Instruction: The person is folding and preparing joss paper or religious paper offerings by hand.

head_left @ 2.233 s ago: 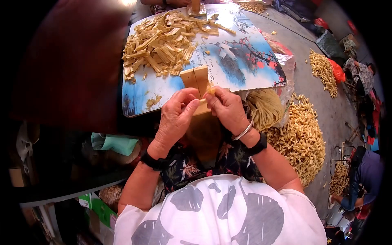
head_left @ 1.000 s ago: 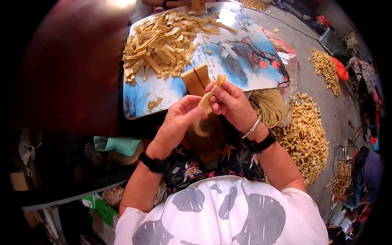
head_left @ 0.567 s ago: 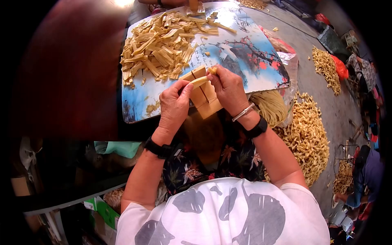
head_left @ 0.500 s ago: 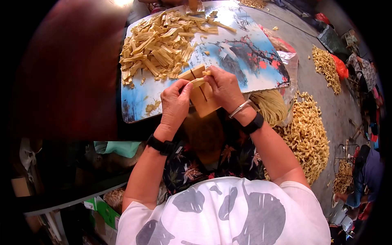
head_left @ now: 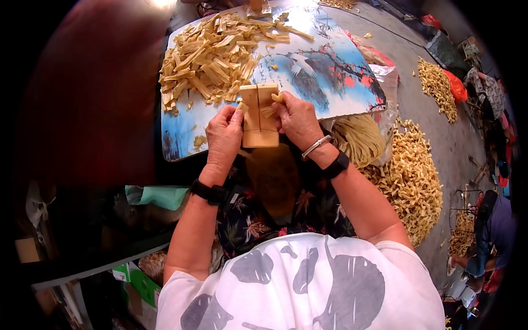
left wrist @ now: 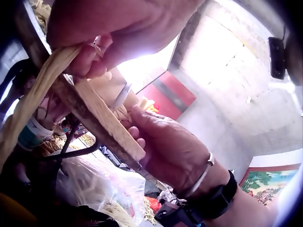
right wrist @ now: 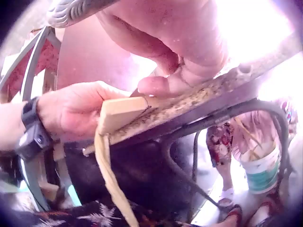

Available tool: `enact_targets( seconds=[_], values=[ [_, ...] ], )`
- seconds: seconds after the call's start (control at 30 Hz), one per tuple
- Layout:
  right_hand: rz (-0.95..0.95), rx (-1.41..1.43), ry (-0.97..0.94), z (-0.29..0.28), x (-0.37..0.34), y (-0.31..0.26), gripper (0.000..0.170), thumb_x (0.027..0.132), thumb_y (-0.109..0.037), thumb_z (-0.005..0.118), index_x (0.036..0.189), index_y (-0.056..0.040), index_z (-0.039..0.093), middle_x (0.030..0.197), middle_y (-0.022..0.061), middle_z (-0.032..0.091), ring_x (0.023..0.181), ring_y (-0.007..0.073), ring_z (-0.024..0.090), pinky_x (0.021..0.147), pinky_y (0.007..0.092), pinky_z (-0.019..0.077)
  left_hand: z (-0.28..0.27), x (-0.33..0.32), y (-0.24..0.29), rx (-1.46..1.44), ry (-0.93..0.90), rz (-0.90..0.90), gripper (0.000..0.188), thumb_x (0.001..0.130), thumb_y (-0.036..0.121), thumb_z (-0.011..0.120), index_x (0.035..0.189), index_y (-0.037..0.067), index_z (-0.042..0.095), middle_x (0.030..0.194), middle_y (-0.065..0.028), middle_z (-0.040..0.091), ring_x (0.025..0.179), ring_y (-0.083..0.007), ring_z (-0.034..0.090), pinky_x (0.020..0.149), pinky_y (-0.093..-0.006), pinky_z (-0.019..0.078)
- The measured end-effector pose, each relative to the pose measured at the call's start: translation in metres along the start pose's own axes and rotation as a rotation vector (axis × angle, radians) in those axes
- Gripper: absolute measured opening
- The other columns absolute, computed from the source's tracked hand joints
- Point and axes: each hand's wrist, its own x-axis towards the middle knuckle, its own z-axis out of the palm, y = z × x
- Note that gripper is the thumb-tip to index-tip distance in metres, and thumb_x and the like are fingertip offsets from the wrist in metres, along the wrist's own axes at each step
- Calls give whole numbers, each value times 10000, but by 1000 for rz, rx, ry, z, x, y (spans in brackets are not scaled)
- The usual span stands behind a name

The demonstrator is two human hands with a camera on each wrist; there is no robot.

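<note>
Standing at the table's near edge is a pale wooden block with a thin upright blade in it. My left hand is at its left side and pinches a long, soft, pale yellow strip, which looks like bean curd skin. The strip's tail hangs down below the block in both wrist views. At the block's right side my right hand pinches a small pale yellow knot between thumb and fingers. The blade stands between the two hands.
A heap of flat yellow pieces covers the back left of the painted table. Right of my lap hangs a bundle of long strips, beside a big floor pile of small knots. Other people sit farther right.
The strip, lately stretched between both hands before the block, is now parted at the blade. The hands have moved apart to either side, and the block now faces me squarely.
</note>
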Motion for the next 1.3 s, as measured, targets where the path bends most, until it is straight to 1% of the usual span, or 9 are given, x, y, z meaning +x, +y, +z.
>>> enact_targets(
  seconds=[0.13, 0.23, 0.37, 0.53, 0.7, 0.9, 1.0, 1.13, 1.3],
  values=[
    [260, 366, -70, -16, -14, -14, 180, 1000, -187, 558, 949, -15, 556, 707, 66, 662, 585, 103, 649, 523, 282, 518, -13, -11, 1, -162, -41, -63, 189, 999, 171, 554, 902, 35, 641, 680, 41, 542, 551, -25, 434, 522, -185, 371],
    [252, 343, -58, -32, -39, -25, 184, 1014, -207, 543, 1017, -25, 570, 721, 38, 638, 605, 77, 617, 542, 225, 499, -27, -40, 6, -347, -59, -108, 189, 1007, 178, 543, 931, 37, 642, 747, 20, 594, 616, -38, 479, 601, -192, 410],
    [191, 284, -193, -35, -85, -40, 186, 962, -189, 618, 983, -13, 563, 669, 68, 631, 557, 129, 622, 524, 273, 491, -21, -97, 4, -497, -133, -187, 152, 995, 167, 586, 1007, 34, 659, 882, -13, 669, 753, -60, 587, 729, -213, 470],
    [25, -107, -255, -12, -114, -44, 631, 830, -528, 684, 1208, -32, 584, 807, 139, 640, 725, 321, 648, 651, 405, 519, 5, -136, -4, -484, -95, -125, 143, 941, 38, 619, 1066, 10, 680, 958, -17, 703, 847, -83, 621, 750, -214, 491],
    [46, 171, -81, 25, -136, -32, 300, 977, -220, 556, 1135, 18, 649, 958, 185, 597, 771, 341, 617, 717, 375, 509, 12, -144, -12, 179, 40, 410, 112, 937, 26, 611, 1030, -9, 663, 897, -19, 652, 848, -102, 594, 784, -237, 490],
    [-41, 116, -142, 6, -145, -43, 218, 978, -206, 572, 1016, -24, 687, 897, 138, 657, 766, 282, 655, 695, 312, 513, -17, -155, -47, -792, -369, -862, 235, 1004, 226, 566, 1049, 9, 644, 896, -70, 682, 821, -170, 655, 774, -294, 550],
    [-117, 141, -163, 5, -162, -46, 143, 923, -168, 635, 983, -46, 676, 876, 134, 650, 763, 303, 652, 666, 344, 522, -6, -153, -13, -1177, -335, -999, 223, 987, 195, 592, 1081, -5, 626, 931, -94, 680, 842, -174, 660, 769, -292, 561],
    [-181, 120, -175, 1, -182, -54, 121, 889, -165, 671, 934, -52, 665, 823, 126, 628, 729, 318, 638, 633, 353, 519, 14, -154, -46, -1127, -245, -978, 232, 939, 103, 638, 1135, -20, 615, 941, -103, 673, 833, -170, 655, 764, -281, 556],
    [-54, 16, -86, -6, -173, -39, 143, 902, -188, 655, 884, -46, 640, 778, 129, 596, 717, 325, 618, 622, 378, 503, 17, -153, -45, -245, -341, -416, 210, 908, -3, 601, 1110, 3, 657, 835, -88, 678, 732, -144, 649, 634, -262, 523]
  ],
)
